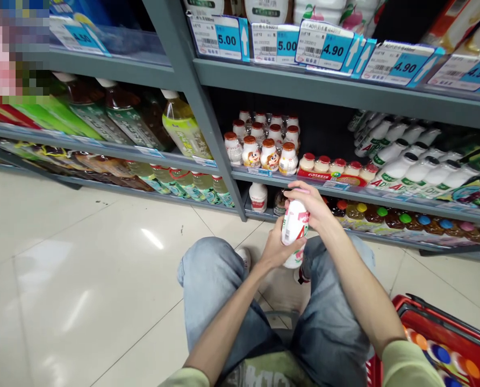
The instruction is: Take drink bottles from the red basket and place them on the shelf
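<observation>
I hold a white drink bottle (294,228) with red and green print upright in front of my knees. My left hand (275,248) wraps around its lower body from the left. My right hand (309,203) is closed over its pink cap and shoulder from above. The bottle sits just in front of the lowest shelves of a grey store rack (304,86). My legs in blue jeans (219,285) are bent below it.
Small red-capped bottles (264,148) and white bottles with dark caps (409,166) fill the middle shelf. Tea bottles (122,115) stand to the left. Blue price tags (324,48) line the top shelf edge. A red basket (441,344) sits at my lower right on the tiled floor (82,269).
</observation>
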`<state>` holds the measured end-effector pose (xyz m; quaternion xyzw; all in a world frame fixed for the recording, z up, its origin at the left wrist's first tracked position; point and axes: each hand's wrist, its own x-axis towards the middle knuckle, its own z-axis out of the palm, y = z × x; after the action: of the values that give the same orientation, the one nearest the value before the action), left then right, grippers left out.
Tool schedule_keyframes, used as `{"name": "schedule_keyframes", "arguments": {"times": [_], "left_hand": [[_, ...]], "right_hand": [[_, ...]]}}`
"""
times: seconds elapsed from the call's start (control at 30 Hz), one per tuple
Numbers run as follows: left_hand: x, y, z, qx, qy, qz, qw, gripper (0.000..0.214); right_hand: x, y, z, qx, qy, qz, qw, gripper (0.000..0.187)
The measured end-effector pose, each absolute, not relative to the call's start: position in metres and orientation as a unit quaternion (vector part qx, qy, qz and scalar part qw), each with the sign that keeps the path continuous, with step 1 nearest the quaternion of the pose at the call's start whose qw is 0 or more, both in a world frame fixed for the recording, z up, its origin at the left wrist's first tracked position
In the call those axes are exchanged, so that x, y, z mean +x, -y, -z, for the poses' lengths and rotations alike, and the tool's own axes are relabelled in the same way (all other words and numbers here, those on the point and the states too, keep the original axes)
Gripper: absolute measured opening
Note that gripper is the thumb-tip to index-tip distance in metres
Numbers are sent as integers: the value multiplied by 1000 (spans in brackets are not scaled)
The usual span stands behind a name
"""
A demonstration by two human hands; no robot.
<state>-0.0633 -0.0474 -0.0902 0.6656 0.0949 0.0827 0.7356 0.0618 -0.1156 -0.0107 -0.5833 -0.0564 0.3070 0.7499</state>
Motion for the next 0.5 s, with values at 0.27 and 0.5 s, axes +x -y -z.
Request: {"name": "schedule_keyframes", "arguments": {"times": [0.27,0.5], "left_hand": [[-69,57,95,461,-96,3,882,50],[-62,54,91,488,-79,-69,867,50]], "right_hand": [[61,121,15,-533,86,-389,747,31],[62,116,15,-548,61,-373,746,32]]}}
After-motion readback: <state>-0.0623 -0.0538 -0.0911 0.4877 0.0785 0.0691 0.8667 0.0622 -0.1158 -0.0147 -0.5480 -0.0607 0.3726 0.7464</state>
